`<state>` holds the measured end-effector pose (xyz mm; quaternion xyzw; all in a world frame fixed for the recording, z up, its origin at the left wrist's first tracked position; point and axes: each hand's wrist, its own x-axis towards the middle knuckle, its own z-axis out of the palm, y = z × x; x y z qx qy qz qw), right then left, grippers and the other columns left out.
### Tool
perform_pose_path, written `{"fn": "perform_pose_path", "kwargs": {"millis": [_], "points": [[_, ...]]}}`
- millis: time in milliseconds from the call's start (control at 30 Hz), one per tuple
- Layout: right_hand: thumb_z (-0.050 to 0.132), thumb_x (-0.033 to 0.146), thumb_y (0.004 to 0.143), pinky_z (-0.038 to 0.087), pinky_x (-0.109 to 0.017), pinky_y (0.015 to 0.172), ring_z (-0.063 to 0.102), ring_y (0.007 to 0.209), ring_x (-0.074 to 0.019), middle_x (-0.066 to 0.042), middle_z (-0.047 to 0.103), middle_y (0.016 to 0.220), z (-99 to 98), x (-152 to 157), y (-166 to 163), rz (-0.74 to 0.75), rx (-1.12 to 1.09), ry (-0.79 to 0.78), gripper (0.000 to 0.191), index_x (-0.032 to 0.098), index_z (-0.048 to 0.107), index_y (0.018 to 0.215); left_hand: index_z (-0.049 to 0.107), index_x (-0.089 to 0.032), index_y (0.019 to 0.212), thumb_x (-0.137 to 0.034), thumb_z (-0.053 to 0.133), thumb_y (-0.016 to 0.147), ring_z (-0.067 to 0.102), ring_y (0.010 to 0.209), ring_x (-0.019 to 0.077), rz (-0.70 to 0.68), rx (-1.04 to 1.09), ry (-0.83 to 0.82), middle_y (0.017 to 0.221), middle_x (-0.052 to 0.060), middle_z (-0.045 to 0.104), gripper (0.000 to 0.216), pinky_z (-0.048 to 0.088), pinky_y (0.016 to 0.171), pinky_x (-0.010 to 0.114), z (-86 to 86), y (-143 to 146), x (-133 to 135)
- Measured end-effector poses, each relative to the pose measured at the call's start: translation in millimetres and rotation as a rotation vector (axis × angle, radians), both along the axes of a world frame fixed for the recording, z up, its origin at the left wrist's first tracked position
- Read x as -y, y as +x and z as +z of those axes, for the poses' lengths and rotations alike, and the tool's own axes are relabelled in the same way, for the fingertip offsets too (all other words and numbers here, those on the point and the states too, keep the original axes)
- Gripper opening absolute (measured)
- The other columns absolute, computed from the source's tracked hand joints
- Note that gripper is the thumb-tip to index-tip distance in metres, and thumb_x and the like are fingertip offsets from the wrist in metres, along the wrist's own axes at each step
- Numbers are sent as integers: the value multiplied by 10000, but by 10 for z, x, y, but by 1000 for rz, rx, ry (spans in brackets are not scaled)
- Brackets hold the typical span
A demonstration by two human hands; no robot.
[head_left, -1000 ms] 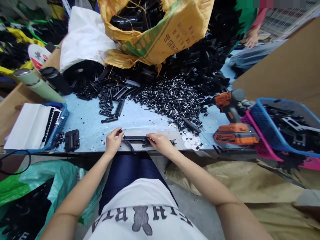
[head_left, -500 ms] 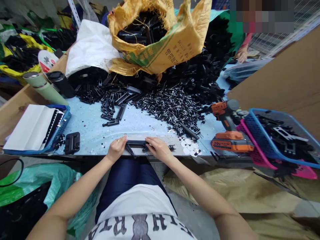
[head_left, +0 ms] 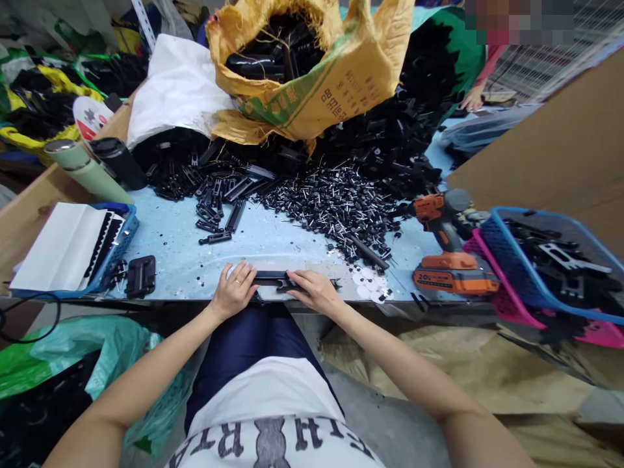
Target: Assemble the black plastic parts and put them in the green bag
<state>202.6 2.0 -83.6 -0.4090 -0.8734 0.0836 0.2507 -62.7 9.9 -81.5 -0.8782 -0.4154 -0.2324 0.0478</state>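
Observation:
A long black plastic bar point(head_left: 270, 279) lies across the near edge of the pale blue table point(head_left: 180, 260). My left hand point(head_left: 235, 290) rests flat over its left end, fingers spread, a ring on one finger. My right hand point(head_left: 314, 290) presses on its right end, where a small black piece sticks out. A heap of small black parts with metal pins point(head_left: 336, 201) lies just beyond my hands. Loose black bars point(head_left: 217, 205) are scattered to the left of it.
An orange cordless drill point(head_left: 446, 250) stands right of my hands, by a blue basket point(head_left: 550, 257) nested in a pink one, both holding black parts. At left sit a blue tray with white sheets point(head_left: 68, 250), a black latch point(head_left: 140, 275) and two bottles. A yellow sack point(head_left: 312, 65) stands behind. Another person's hand point(head_left: 472, 99) is far right.
My left hand has gone from pinching the bar's left end to lying flat over it. The right hand stayed on the right end.

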Motion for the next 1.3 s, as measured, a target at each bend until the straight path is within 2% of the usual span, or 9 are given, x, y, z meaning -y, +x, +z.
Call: {"fn": "perform_pose_path", "kwargs": {"millis": [133, 333, 500, 600, 700, 867, 1033, 1167, 1300], "points": [[469, 422, 896, 479, -337, 778, 589, 898, -197, -118, 639, 984, -104, -68, 143, 62, 80, -33, 494, 160, 456, 1314, 478, -134, 1283, -408, 474, 873, 465, 1214, 282, -173, -94, -151, 1257, 158, 555, 493, 307, 1033, 470, 61, 289, -72], [398, 460, 918, 428, -297, 742, 567, 864, -185, -95, 622, 954, 65, -249, 239, 178, 328, -59, 483, 188, 450, 1314, 401, -92, 1335, -456, 434, 885, 497, 1158, 281, -280, -214, -205, 1332, 189, 475, 580, 393, 941, 402, 68, 355, -103], [352, 678, 831, 392, -280, 692, 595, 792, -208, -123, 645, 854, 184, -261, 248, -111, 516, -157, 629, 131, 636, 951, 577, -76, 1137, -479, 384, 902, 603, 936, 266, -95, -293, -243, 1045, 188, 641, 505, 446, 770, 355, 119, 369, -227], [336, 669, 845, 364, -255, 646, 607, 736, -190, -104, 659, 783, 315, -213, 244, -29, 521, -208, 602, 147, 631, 800, 664, -142, 854, -435, 276, 946, 636, 812, 213, -44, -260, -355, 835, 112, 685, 494, 435, 667, 293, 267, 426, -320], [320, 648, 864, 338, -245, 616, 611, 717, -178, -90, 667, 762, 499, -142, 212, 34, 481, -251, 577, 162, 621, 788, 671, -159, 810, -422, 248, 955, 652, 774, 201, 5, -248, -380, 806, 95, 697, 519, 425, 635, 279, 401, 443, -320], [322, 674, 845, 328, -263, 598, 605, 688, -197, -109, 663, 759, 715, -36, 67, -72, 509, -312, 591, 167, 621, 799, 698, -109, 818, -455, 233, 947, 665, 756, 252, 110, -365, -360, 793, 160, 697, 594, 443, 636, 313, 515, 450, -204], [470, 651, 795, 369, -325, 707, 556, 881, -261, -143, 598, 973, 803, -20, -125, 12, 484, -49, 617, 119, 536, 1100, 712, -113, 808, -473, 207, 941, 669, 731, 260, 199, -352, -378, 761, 158, 696, 634, 457, 627, 322, 658, 508, -110], [513, 508, 823, 358, -360, 760, 512, 864, -251, -147, 569, 931, 797, -74, -204, 157, 526, 21, 452, 89, 560, 984, 715, -126, 810, -469, 193, 943, 669, 732, 251, 201, -337, -376, 772, 152, 699, 639, 458, 633, 317, 704, 563, -59], [468, 555, 834, 357, -338, 730, 518, 817, -226, -136, 579, 901, 800, -109, -133, 201, 511, -6, 485, 99, 561, 969, 709, -139, 780, -446, 199, 947, 664, 722, 234, 208, -322, -402, 770, 139, 702, 619, 445, 621, 303, 672, 552, -46]]}}
